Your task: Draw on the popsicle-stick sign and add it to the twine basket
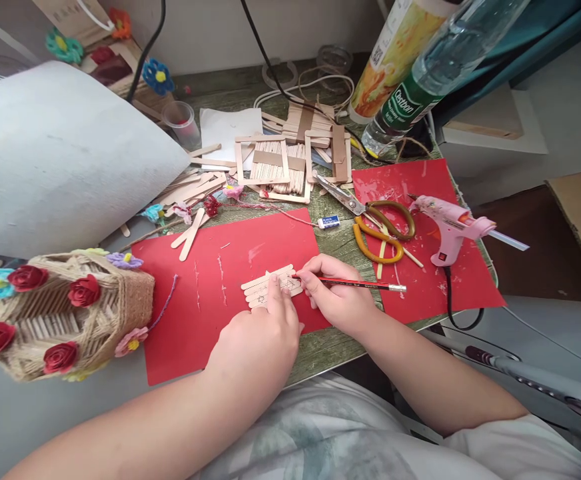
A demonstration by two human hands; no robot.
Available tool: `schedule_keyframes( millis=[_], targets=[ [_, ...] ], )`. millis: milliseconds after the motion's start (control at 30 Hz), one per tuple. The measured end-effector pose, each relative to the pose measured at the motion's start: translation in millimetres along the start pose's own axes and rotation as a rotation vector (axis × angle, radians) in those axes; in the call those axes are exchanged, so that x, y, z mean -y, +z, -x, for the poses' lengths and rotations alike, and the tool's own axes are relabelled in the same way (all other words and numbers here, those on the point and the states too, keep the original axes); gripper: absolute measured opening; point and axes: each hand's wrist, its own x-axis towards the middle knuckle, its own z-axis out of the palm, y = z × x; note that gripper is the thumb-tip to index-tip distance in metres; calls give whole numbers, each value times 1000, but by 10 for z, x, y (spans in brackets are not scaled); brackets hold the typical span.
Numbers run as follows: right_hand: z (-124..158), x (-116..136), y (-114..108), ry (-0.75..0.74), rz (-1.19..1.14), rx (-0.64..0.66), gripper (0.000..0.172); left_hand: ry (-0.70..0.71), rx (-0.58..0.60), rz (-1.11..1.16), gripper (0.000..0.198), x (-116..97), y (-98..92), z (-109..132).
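A small panel of wooden craft sticks [256,291] lies on a red sheet [185,340], with dark pencil drawings on its slats. My left hand [255,337] holds the panel down, two fingers stretched over its middle and the others curled or hidden. Pinched in my right hand [343,293] is a red-and-black pencil [360,284], its point at the panel's right end and its white eraser end facing right. Just beyond the sheet sits a small eraser [328,222] in a blue-and-white sleeve.
Scissors [383,230] and a pink glue gun [453,223] rest on a second red sheet [433,297] at right. A twine basket [130,300] with flowers stands left. Behind are stick bundles [278,160], stick frames [240,163], a plastic cup [183,125] and a water bottle [410,97].
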Motion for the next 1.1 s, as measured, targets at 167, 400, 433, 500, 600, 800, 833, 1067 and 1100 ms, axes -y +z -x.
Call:
schedule_keyframes(
  millis=[167, 400, 433, 500, 600, 800, 833, 1067, 1100],
  targets=[
    [-1, 8, -2, -9, 36, 1, 26, -7, -6, -1, 53, -7, -3, -5],
    [-13, 22, 6, -10, 42, -3, 24, -13, 69, 50, 55, 4, -40, -26],
    [-15, 28, 7, -12, 40, -4, 24, -14, 73, 56, 55, 3, -35, -26],
    [-17, 40, 6, -20, 39, 4, 24, -19, 68, 58, 55, 1, -20, -25],
    [-19, 55, 1, -22, 51, 12, 25, -17, 52, 53, 56, 0, -7, -27],
    [-12, 25, 9, -7, 40, -2, 24, -25, 83, 64, 55, 4, -32, -42],
    [-9, 11, 15, 1, 26, -23, 24, -23, 87, 69, 55, 4, -33, -43],
    [19, -59, 47, 46, -46, -71, 25, -19, 81, 84, 54, -1, -20, -39],
    [19, -56, 46, 47, -40, -72, 25, -19, 79, 84, 54, -2, -22, -39]
  ],
)
